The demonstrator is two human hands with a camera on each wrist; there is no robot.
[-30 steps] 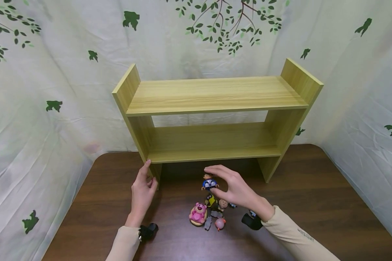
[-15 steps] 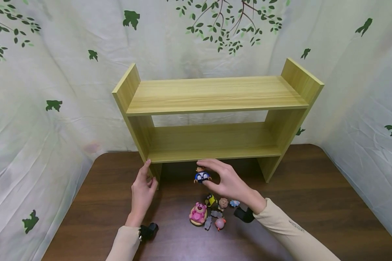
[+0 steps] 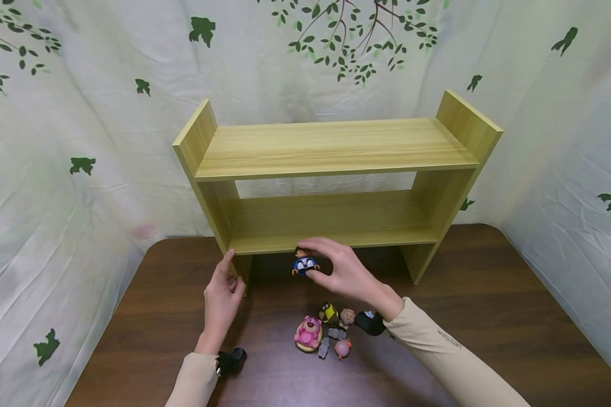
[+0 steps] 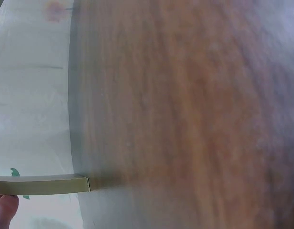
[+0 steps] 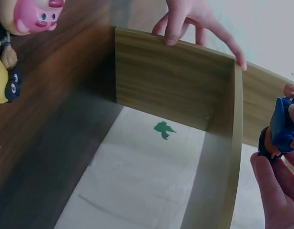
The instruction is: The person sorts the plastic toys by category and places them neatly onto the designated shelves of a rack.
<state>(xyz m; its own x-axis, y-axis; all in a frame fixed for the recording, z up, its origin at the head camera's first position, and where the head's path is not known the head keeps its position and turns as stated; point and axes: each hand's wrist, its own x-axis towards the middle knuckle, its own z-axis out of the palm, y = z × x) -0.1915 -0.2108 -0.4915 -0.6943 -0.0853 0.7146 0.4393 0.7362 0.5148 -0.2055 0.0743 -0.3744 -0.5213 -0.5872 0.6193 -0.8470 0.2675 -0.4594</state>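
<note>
In the head view my right hand [image 3: 343,268] pinches a small toy figure [image 3: 304,264] with dark hair and blue clothes, just in front of the middle shelf's edge. The right wrist view shows the blue figure [image 5: 282,126] between thumb and fingers, partly cut off by the frame. My left hand [image 3: 223,299] grips the front edge of the left side panel of a light wooden bookshelf [image 3: 326,217]. From the right wrist, the left hand [image 5: 194,16] has its thumb over the panel's inner face and a finger stretched to the shelf edge. A fingertip [image 4: 5,210] shows beside the panel in the left wrist view.
On the brown table [image 3: 489,316] lie a pink bear toy [image 3: 309,332], a yellow-and-black figure [image 3: 328,312], a pig-like figure [image 3: 347,317], small grey pieces and a round pink toy [image 3: 343,348]. A leaf-patterned cloth [image 3: 107,169] hangs around the table.
My right hand has carried the blue toy figure up and left, from above the other toys to the middle shelf's front edge. The left hand has stayed on the side panel.
</note>
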